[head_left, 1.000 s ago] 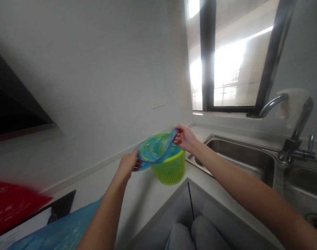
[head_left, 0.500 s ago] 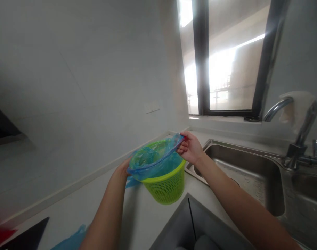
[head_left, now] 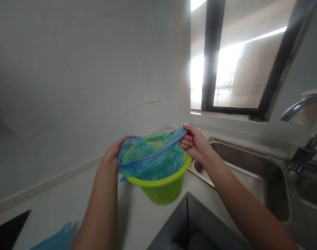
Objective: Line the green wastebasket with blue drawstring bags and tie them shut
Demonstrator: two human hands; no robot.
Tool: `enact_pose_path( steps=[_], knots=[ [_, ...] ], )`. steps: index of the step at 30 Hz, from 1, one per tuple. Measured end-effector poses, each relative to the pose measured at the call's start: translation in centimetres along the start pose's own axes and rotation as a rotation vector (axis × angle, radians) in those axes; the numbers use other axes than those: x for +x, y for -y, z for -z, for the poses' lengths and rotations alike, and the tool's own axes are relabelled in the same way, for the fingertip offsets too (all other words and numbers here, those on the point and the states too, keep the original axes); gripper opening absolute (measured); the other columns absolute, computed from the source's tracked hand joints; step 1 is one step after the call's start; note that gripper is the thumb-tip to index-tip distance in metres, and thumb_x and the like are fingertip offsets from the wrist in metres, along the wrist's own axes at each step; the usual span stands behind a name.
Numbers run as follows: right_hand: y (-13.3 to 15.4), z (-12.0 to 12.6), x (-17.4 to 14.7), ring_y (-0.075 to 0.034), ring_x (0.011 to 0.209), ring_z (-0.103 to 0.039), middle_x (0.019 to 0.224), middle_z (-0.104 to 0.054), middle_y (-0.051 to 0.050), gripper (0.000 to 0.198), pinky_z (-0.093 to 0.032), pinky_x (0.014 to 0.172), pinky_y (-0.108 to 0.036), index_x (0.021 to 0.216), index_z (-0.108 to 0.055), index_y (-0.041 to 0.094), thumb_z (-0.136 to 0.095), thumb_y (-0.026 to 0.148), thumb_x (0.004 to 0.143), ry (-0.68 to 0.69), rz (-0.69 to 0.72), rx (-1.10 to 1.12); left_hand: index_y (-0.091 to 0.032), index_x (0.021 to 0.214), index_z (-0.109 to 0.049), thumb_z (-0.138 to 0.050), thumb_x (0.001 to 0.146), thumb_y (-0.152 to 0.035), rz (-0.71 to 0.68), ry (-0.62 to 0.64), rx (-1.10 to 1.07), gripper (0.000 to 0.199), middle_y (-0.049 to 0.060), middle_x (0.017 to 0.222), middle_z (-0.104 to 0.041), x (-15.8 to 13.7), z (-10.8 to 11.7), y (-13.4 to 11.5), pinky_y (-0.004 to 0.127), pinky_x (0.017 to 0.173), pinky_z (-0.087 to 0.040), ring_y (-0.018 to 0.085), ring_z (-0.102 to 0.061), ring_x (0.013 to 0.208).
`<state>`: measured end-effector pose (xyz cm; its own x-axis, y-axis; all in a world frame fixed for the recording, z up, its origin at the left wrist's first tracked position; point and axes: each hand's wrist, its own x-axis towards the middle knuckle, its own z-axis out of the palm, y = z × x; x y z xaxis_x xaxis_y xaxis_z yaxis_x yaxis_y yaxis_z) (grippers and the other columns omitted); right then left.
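A blue see-through plastic bag (head_left: 158, 166) with a purple-edged elastic mouth hangs over and into a lime-green plastic basket (head_left: 162, 192) on the white counter. On the left side of the mouth, my left hand (head_left: 114, 151) grips the bag's edge, its fingertips partly hidden by the film. At the right, my right hand (head_left: 194, 143) pinches the rim between thumb and fingers, pulling it taut above the basket. The bag's front edge stands above the basket's near rim.
A steel sink (head_left: 252, 170) with a towel-draped faucet (head_left: 300, 106) lies to the right. Below the basket is a grey box-like thing (head_left: 183, 222). More blue plastic (head_left: 55, 239) and a black panel (head_left: 9, 229) lie front left. Wall sockets (head_left: 152, 97) sit behind.
My hands have drawn farther apart, stretching the bag's mouth wider, and my left hand has risen. The view has shifted slightly.
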<state>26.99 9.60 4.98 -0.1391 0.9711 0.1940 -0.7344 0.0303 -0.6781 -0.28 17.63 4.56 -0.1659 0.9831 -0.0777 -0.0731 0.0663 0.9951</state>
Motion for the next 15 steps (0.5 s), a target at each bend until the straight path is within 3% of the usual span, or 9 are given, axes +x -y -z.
enact_pose_path(
  steps=[3,5,10,15],
  knots=[
    [0.3,0.2,0.1,-0.004,0.036,-0.018,0.042,-0.025,0.012,0.049,-0.022,0.037,-0.019,0.057,-0.029,0.022,-0.071,0.026,0.082,-0.027,0.035,0.016,-0.014,0.086,-0.070,-0.058,0.086,-0.008,0.052,0.130,-0.336,0.013,0.007,0.078,-0.072,-0.1,0.6,-0.9,0.029,0.065,-0.062,0.018,-0.070,0.062],
    [0.7,0.4,0.1,-0.004,0.036,-0.020,0.041,-0.027,0.011,0.045,-0.023,0.037,-0.019,0.057,-0.032,0.021,-0.071,0.024,0.080,-0.043,0.048,0.014,-0.014,0.093,-0.069,-0.055,0.083,0.001,0.000,0.170,-0.456,0.022,0.005,0.081,-0.071,-0.5,0.9,-1.2,0.024,0.063,-0.061,0.015,-0.069,0.062],
    [1.8,0.7,-0.1,-0.007,0.042,-0.040,0.051,-0.048,0.005,0.024,-0.035,0.043,-0.020,0.063,-0.045,0.019,-0.066,0.017,0.075,-0.104,0.128,-0.023,-0.020,0.105,-0.069,-0.055,0.076,0.006,-0.184,0.241,-0.515,0.042,0.003,0.094,-0.072,-1.8,1.0,-2.0,0.018,0.057,-0.057,0.011,-0.066,0.062],
    [1.8,1.4,0.6,-0.010,0.058,-0.055,0.062,-0.058,0.003,0.015,-0.048,0.059,-0.022,0.066,-0.052,0.019,-0.065,0.016,0.073,-0.144,0.234,-0.027,-0.024,0.100,-0.071,-0.057,0.072,0.009,-0.334,0.165,-0.616,0.046,0.002,0.102,-0.071,-2.3,0.7,-2.5,0.015,0.062,-0.056,0.010,-0.067,0.072]
  ],
)
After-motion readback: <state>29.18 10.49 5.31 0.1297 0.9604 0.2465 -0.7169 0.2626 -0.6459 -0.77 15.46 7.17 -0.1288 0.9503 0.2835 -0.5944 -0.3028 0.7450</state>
